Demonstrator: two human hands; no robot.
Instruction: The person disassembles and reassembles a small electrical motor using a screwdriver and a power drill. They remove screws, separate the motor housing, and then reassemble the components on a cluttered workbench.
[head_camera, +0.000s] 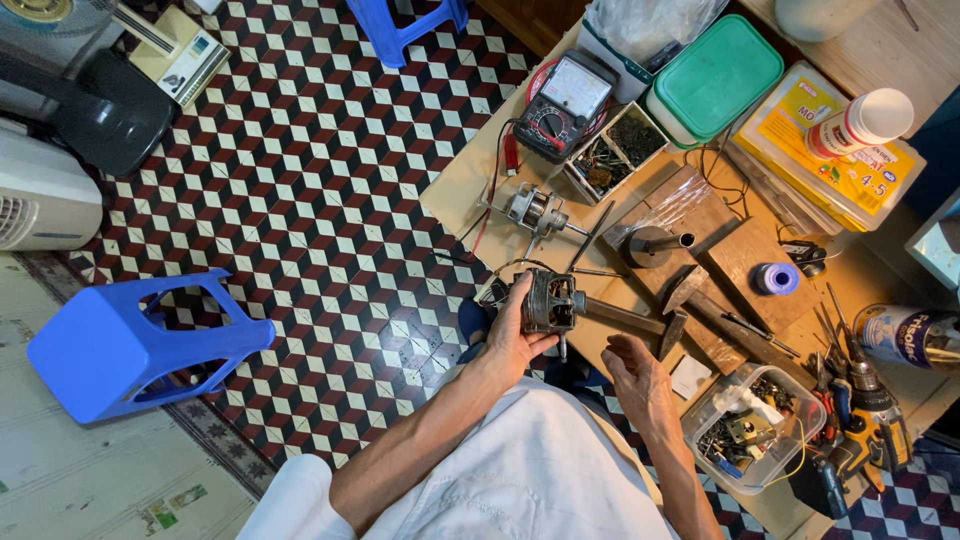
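Checkered tiles in maroon, white and black cover the floor (330, 180), and a low wooden worktable (470, 190) stands over them, crowded with tools and boxes. A blue plastic stool (130, 345) lies tipped on its side, well apart from the table.

Containers first: a clear plastic tub (755, 435) just beside the right hand (640, 385) holds a tangle of small metal parts, wires and a white piece. Farther from the fingers, a small divided tray (615, 150) carries dark screws and bits in its compartments, and behind it sits a white box with a green lid (712, 75), shut, its contents hidden. A white bottle (862, 122) lies on a yellow packet.

The left hand (515, 335) grips a small electric motor (548, 300) from below and from the side, fingers curled round its body and the thumb pressed against the near face. The motor is held at the table's near edge, just above the person's lap. It is dark and round, with copper-brown windings showing, a pale metal end plate and a shaft sticking out toward the right hand. A hammer (640, 320) lies on the table just past that shaft, its head close to the right fingertips.

The right hand hovers open, palm down, fingers loosely spread and holding nothing, near the motor but not touching it. Beyond the left fingers lie a second, smaller motor (535, 210) and a multimeter (562, 105).
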